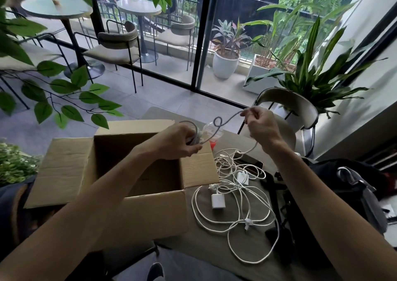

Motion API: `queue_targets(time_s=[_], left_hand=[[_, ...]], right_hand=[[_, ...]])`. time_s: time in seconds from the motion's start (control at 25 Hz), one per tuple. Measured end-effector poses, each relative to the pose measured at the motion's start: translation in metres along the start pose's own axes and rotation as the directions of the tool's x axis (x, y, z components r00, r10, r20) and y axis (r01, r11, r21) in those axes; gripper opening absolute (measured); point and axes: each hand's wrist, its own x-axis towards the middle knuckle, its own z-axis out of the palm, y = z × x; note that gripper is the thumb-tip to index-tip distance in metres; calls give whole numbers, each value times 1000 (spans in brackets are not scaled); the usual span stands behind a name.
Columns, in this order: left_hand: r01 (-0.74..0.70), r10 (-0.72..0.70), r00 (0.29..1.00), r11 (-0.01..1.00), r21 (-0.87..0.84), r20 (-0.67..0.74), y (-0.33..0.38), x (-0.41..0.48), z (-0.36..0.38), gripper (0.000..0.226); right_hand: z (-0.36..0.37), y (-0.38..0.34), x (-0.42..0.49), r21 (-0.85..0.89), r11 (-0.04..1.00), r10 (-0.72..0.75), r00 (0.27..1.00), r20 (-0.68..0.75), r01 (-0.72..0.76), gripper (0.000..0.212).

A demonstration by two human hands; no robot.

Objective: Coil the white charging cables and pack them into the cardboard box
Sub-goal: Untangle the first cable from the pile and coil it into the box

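My left hand (179,141) grips a small coil of white cable (194,137) above the open cardboard box (137,207). From the coil the cable (223,122) loops across to my right hand (261,126), which pinches it higher up and to the right. Below my right hand the same cable drops to the table. A loose tangle of white charging cables (238,214) lies on the table right of the box, with two white power adapters (217,201) (242,177) among them. The box looks empty inside.
A clear plastic bottle (211,131) with a red base stands behind the box flap. A dark phone (251,161) lies by the cables. A black bag (335,194) fills the table's right side. A chair (290,106) stands beyond the table, leafy plants at left and right.
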Motion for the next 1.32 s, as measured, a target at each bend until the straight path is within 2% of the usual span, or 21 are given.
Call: queue_targets(time_s=[0.04, 0.08, 0.12, 0.16, 0.2, 0.28, 0.36, 0.44, 0.48, 0.56, 0.64, 0.72, 0.8, 0.88, 0.92, 0.96, 1.0, 1.08, 1.2, 1.28, 1.32], left_hand=[[-20, 28, 998, 987, 159, -50, 1, 2, 3, 29], [-4, 40, 990, 967, 254, -137, 3, 4, 5, 30], [29, 39, 974, 956, 293, -223, 4, 6, 8, 29], [49, 35, 960, 955, 292, -277, 6, 7, 10, 29], [43, 42, 955, 961, 275, -293, 7, 9, 13, 30], [14, 62, 959, 964, 267, -276, 10, 11, 19, 29], [14, 85, 951, 949, 314, -297, 14, 10, 23, 27], [36, 87, 941, 935, 352, -326, 14, 9, 28, 25], [47, 80, 942, 930, 366, -325, 13, 9, 30, 23], [67, 60, 951, 918, 391, -304, 13, 9, 34, 21], [73, 67, 945, 911, 406, -321, 12, 8, 36, 19], [108, 44, 942, 899, 425, -332, 9, 7, 34, 18], [136, 12, 946, 895, 426, -325, 7, 7, 29, 20], [76, -29, 978, 973, 219, -208, 1, 8, 20, 23], [64, -66, 995, 998, -30, -76, -1, 9, 14, 22], [105, -86, 994, 941, -321, 72, -2, 9, 8, 21], [172, -82, 980, 814, -555, 184, -1, 8, 4, 23], [254, -5, 957, 500, -828, 290, 3, 4, 2, 20], [221, 218, 950, 28, -975, 222, 14, 6, 9, 21], [159, 214, 969, -152, -976, 124, 20, 11, 11, 36], [112, 161, 984, -190, -975, 81, 21, 14, 10, 39]], right_hand=[[-1, -1, -1, -182, 982, -30, 993, 116, 51, 24], [0, -3, -5, -370, 919, -11, 948, 318, 135, 22], [5, -7, -12, -500, 829, 54, 852, 521, 253, 20], [12, -10, -20, -535, 767, 98, 758, 644, 355, 19], [19, -14, -26, -511, 754, 70, 723, 688, 413, 20], [30, -23, -31, -418, 809, -103, 799, 592, 414, 31], [32, -27, -28, -391, 831, -251, 893, 373, 396, 47], [31, -27, -25, -436, 782, -366, 894, 257, 445, 55], [32, -28, -26, -435, 771, -385, 884, 265, 466, 55], [35, -29, -30, -299, 838, -346, 869, 354, 456, 39], [35, -33, -32, -111, 923, -309, 880, 361, 370, 22], [28, -35, -28, 134, 968, -246, 907, 342, 212, 20], [18, -36, -23, 368, 930, -182, 901, 395, 27, 20], [8, -32, -12, 350, 936, -89, 948, 305, -24, 27], [3, -26, -5, 226, 974, -55, 979, 198, 8, 30], [-1, -17, 3, 62, 997, -54, 994, 99, 48, 31], [-3, -9, 8, -73, 994, -77, 995, 56, 81, 29], [2, 3, 7, -136, 977, -146, 982, 118, 162, 21], [24, 5, -9, -97, 941, -284, 910, 302, 325, 17], [36, 1, -22, -108, 910, -320, 845, 428, 399, 30], [38, -2, -28, -128, 890, -324, 803, 500, 438, 33]])
